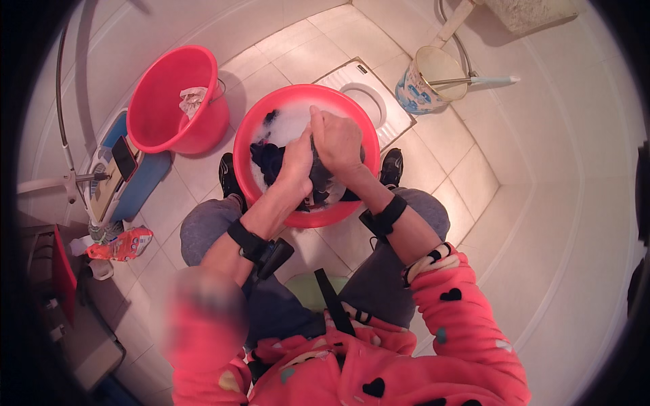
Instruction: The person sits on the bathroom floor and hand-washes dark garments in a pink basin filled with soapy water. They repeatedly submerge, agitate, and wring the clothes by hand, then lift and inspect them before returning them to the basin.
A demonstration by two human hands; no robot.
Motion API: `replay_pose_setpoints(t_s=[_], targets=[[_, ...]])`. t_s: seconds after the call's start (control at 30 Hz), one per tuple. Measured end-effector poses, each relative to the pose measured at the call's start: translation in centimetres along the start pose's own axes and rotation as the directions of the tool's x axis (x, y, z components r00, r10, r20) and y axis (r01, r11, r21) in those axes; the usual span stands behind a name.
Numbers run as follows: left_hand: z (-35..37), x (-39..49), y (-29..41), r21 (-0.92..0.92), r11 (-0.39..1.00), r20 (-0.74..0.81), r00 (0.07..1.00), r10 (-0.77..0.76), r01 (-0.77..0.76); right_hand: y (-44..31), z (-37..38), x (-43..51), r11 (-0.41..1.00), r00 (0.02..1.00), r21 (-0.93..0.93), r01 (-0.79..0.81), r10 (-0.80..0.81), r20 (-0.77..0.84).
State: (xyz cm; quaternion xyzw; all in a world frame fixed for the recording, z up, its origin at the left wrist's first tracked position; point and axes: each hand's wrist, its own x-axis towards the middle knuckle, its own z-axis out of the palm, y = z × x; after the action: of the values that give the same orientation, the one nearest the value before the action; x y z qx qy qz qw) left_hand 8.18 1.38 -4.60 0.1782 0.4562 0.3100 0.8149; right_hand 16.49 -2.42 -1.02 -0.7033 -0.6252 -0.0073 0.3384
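A red plastic basin (pixel 244 189) stands on the floor before me, between my feet, with white suds (pixel 294 122) in it. Both hands are over the basin, close together. My left hand (pixel 296 160) and my right hand (pixel 339 139) are closed on a dark grey cloth (pixel 320 172), which hangs down between them. Navy-blue wet laundry (pixel 269 160) lies in the suds to the left of my left hand. Part of the grey cloth is hidden behind my hands and wrists.
To the left stands a red bucket (pixel 213 127) with a crumpled pale cloth (pixel 193 101) in it. A phone (pixel 124 158) rests on a blue-and-white box-like object (pixel 144 177). Behind the basin is a squat toilet (pixel 398 119); a patterned pail (pixel 419 96) holds a shower hose.
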Motion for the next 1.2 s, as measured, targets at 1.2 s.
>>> replay_pose_setpoints(t_s=[1.2], targets=[[0.3, 0.4, 0.1, -0.139, 0.99, -0.049, 0.998, 0.026, -0.033, -0.2, -0.5, -0.7, 0.969, 0.986, 0.189, 0.157, -0.163, 0.017]])
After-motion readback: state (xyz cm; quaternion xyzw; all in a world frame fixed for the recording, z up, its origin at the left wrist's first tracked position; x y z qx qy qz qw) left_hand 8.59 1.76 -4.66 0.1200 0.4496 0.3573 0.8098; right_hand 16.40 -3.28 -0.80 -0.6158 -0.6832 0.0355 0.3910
